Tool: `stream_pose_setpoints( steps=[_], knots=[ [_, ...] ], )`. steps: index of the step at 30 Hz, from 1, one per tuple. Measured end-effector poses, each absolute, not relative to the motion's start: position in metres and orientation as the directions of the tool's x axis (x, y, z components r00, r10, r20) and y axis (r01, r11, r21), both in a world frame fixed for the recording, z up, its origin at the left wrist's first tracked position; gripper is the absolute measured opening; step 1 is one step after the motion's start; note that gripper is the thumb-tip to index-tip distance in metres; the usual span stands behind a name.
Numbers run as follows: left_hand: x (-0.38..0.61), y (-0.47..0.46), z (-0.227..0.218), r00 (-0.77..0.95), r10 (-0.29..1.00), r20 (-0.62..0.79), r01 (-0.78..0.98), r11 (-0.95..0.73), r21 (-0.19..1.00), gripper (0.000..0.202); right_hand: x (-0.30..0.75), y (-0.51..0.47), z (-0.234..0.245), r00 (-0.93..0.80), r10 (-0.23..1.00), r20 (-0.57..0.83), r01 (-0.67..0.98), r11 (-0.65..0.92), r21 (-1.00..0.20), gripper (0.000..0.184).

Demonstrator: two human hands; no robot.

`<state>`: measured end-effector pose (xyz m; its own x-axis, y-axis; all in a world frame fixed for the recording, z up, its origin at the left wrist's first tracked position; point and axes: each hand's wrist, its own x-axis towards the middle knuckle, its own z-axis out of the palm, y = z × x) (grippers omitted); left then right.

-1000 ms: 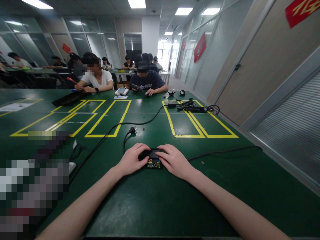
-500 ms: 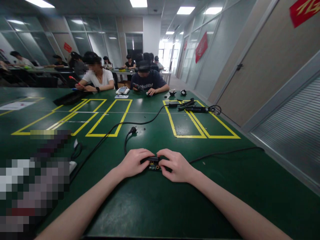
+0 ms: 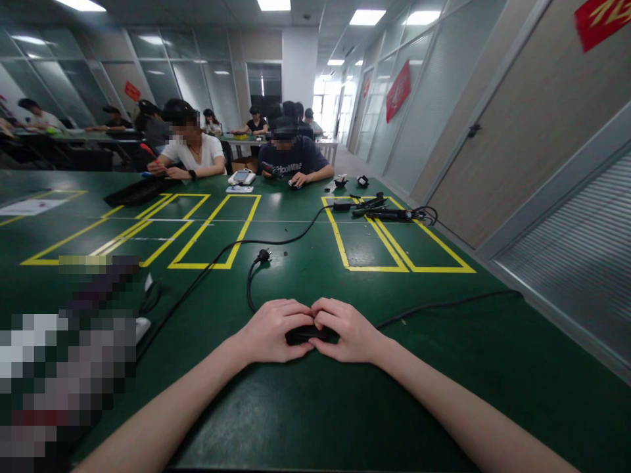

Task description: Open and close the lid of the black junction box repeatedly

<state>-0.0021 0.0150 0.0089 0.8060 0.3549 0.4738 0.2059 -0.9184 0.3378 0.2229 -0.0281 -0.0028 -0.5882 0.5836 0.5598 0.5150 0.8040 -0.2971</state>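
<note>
Between my hands, on the green table, lies a black power adapter [image 3: 303,336] with a smooth casing. My left hand [image 3: 273,330] wraps its left end, thumb at the near side and fingers over the far side. My right hand [image 3: 349,332] grips the right end in the same way, and the fingertips of both hands meet near the middle. No circuit board shows now; the far side of the casing is hidden by my fingers. A cord with a black plug [image 3: 263,256] runs to behind my left hand. Another black cord [image 3: 444,302] leads off from behind my right hand.
A long cable crosses the green table [image 3: 315,420] to a small black box [image 3: 342,206]. Black tools [image 3: 379,209] lie by yellow tape outlines on the right. Across the table sit a person in white [image 3: 197,151] and a person in dark clothes [image 3: 296,157]. Blurred items fill the left.
The circuit board that showed between my hands is now covered by the black casing. Both hands have shifted slightly nearer and closed around the adapter.
</note>
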Motion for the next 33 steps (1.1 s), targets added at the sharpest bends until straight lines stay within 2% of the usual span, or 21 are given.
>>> stream_pose_setpoints(
  steps=[8, 16, 24, 29, 33],
  knots=[
    [-0.003, 0.017, 0.008, 0.843, 0.377, 0.383, 0.240, -0.902, 0.360, 0.023, 0.225, -0.030, 0.005, -0.640, 0.587, 0.495, 0.523, 0.805, -0.280, 0.012],
    [-0.001, 0.016, 0.013, 0.859, 0.415, 0.300, 0.283, -0.873, 0.398, 0.019, 0.228, -0.030, 0.008, -0.665, 0.624, 0.410, 0.574, 0.779, -0.253, 0.026],
    [-0.001, 0.015, 0.013, 0.840, 0.470, 0.273, 0.322, -0.835, 0.445, 0.025, 0.227, -0.028, 0.006, -0.611, 0.693, 0.382, 0.657, 0.714, -0.244, 0.024],
    [-0.001, 0.014, 0.014, 0.834, 0.480, 0.274, 0.342, -0.838, 0.426, 0.024, 0.229, -0.026, 0.006, -0.626, 0.693, 0.358, 0.640, 0.718, -0.272, 0.033],
    [-0.001, 0.016, 0.015, 0.842, 0.459, 0.285, 0.333, -0.856, 0.395, 0.032, 0.231, -0.025, 0.004, -0.603, 0.704, 0.375, 0.655, 0.705, -0.272, 0.032]
  ],
)
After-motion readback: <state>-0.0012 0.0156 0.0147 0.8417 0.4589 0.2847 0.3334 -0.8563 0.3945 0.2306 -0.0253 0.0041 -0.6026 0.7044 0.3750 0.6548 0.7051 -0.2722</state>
